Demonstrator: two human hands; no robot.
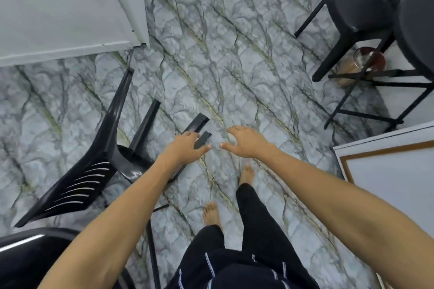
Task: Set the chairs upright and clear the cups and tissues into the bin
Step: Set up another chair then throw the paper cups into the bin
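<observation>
We see a black chair (94,166) tipped over on the marble-pattern floor (223,58), left of and slightly ahead of us, its slatted back low toward the lower left and its legs pointing up and away toward the upper right. Long axis runs lower left to upper right. Left hand (185,148) is spread, fingers loosely curved, over the end of the nearest leg; whether it touches the leg we cannot tell, and it grips nothing. Right hand (246,142) is likewise spread and empty, over bare floor just beside the left hand and apart from the chair. Left hand is clearly nearer; we judge the lift would start from the left side, with the right crossing over to the seat or back. A second chair (352,7) stands upright at upper right. Beneath it a clear cup (361,65) with brownish contents sits on the floor, partly masked by dark legs. No tissues or bin are in view. A dark curved edge at lower left is cut off and unidentifiable.
</observation>
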